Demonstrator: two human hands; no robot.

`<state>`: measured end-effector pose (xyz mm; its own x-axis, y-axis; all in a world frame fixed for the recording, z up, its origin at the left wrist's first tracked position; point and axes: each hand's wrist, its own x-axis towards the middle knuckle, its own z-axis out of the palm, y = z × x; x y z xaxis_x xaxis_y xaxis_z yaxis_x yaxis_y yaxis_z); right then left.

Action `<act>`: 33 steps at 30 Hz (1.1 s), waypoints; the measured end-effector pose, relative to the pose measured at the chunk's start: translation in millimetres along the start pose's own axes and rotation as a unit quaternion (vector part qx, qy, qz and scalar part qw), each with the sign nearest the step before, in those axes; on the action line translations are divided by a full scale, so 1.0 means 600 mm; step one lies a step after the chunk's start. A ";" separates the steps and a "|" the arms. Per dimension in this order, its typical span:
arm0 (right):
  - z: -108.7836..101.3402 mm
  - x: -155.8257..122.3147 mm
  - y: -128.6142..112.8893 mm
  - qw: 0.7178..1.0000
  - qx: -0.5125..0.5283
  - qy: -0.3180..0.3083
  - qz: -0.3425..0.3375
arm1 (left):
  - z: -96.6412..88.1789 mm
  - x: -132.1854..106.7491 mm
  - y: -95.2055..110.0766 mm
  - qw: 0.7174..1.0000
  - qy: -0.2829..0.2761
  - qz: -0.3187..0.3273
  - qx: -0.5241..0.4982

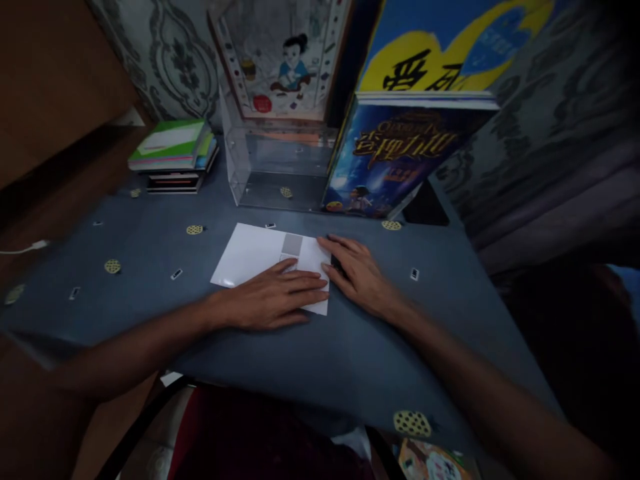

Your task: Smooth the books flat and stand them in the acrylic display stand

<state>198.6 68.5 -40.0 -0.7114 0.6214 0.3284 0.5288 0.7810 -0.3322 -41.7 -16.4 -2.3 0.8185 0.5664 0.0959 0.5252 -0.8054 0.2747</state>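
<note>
A white glossy sheet or thin booklet (255,250) lies at a slant on the grey-blue tablecloth, with a grey rectangle (292,244) printed or stuck near its far edge. My left hand (270,297) rests flat across the sheet's near part, fingers stretched to the right and covering some of it. At the right edge is my right hand (357,273), its thumb and forefinger apart with their tips touching the sheet. Its other fingers are partly hidden, and the gap under the palm is dark.
Behind the sheet stands a clear acrylic rack (280,180) with a picture book (287,67), a dark blue book (385,153) and a blue-and-yellow book (425,53). A book stack (173,157) sits back left. A dark flat object (426,205) lies right of the rack.
</note>
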 end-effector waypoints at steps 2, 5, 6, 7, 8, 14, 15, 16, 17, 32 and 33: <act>0.001 0.000 0.002 1.000 -0.011 0.003 -0.010 | -0.003 -0.001 -0.010 1.000 0.003 -0.029 -0.002; 0.002 -0.002 0.007 0.999 -0.020 0.006 -0.027 | -0.015 -0.008 -0.045 0.992 0.010 -0.128 0.023; 0.003 -0.003 0.010 0.999 -0.022 0.006 -0.031 | -0.021 -0.012 -0.060 0.985 0.011 -0.167 0.037; 0.003 -0.004 0.013 0.999 -0.023 0.008 -0.034 | -0.029 -0.017 -0.074 0.978 0.012 -0.201 0.049; 0.004 -0.005 0.015 0.999 -0.023 0.009 -0.036 | -0.037 -0.023 -0.087 0.972 0.013 -0.228 0.059; 0.016 -0.003 0.031 0.996 -0.031 0.025 -0.076 | -0.075 -0.045 -0.119 0.955 -0.007 -0.284 0.080; 0.018 -0.002 0.032 0.996 -0.034 0.033 -0.076 | -0.076 -0.045 -0.120 0.955 -0.007 -0.284 0.084; 0.021 -0.002 0.033 0.996 -0.036 0.041 -0.074 | -0.077 -0.045 -0.120 0.955 -0.006 -0.283 0.087; 0.023 -0.001 0.033 0.996 -0.036 0.049 -0.070 | -0.077 -0.045 -0.121 0.955 -0.005 -0.281 0.090; 0.012 -0.001 0.021 0.998 0.047 0.012 0.046 | -0.095 -0.050 -0.108 0.944 0.022 -0.328 -0.020; 0.009 -0.001 0.016 0.996 0.063 0.013 0.063 | -0.098 -0.053 -0.108 0.943 0.013 -0.330 -0.045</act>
<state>201.7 75.4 -48.2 -0.6305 0.7162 0.2992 0.5495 0.6841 -0.4797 -115.2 27.9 33.2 0.3146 0.9438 -0.1012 0.8951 -0.2595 0.3625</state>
